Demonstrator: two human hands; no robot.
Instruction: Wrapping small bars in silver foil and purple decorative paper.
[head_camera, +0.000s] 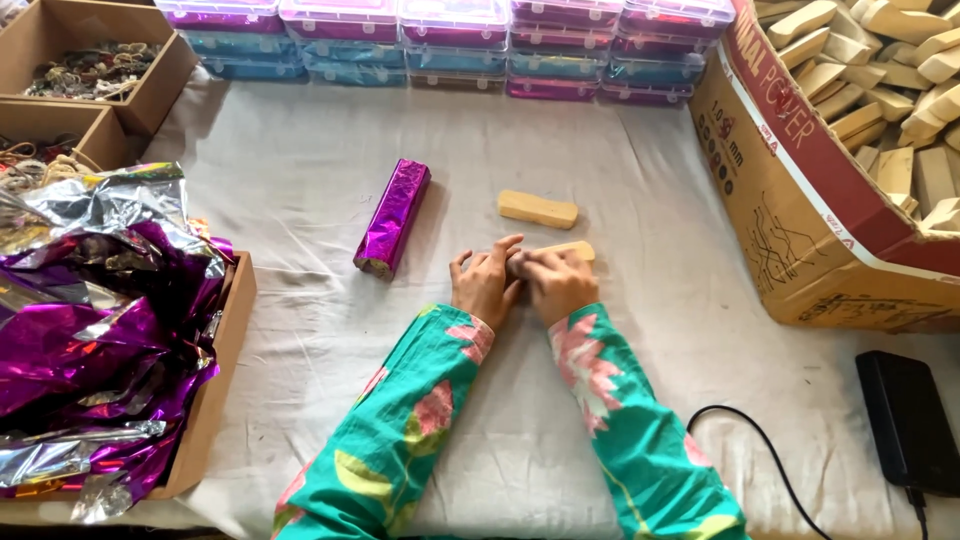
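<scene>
While both forearms in green, flower-printed sleeves reach in from the near edge of the cloth-covered bench (300, 180), the head view shows the two hands meeting at its middle. The left hand (484, 284) lies flat, fingers spread and slack, its thumb side touching the near end of a tan wooden block (572, 249). The right hand (556, 282) rests on that same block, fingers curled over its top and pressing it down to the cloth; only the block's far right end shows past the knuckles. Whether the fingers wrap beneath it, I cannot tell.

A second tan block (538, 208) lies bare just beyond the hands, apart from them. To its left a block wrapped in shiny purple foil (393, 217) lies at a slant, near the left hand but not touching it.

Along the far edge stand rows of clear-lidded plastic cases (455, 40), purple above and blue below. At the far right corner an open cardboard carton (800, 200) holds many more tan blocks. At the left edge a shallow cardboard tray (225, 370) is heaped with crumpled purple and silver foil sheets (90, 330), and two small boxes (150, 80) of tangled bands sit at the far left corner. Near the right edge lies a black power pack (908, 420) with a black cable (750, 440).
</scene>
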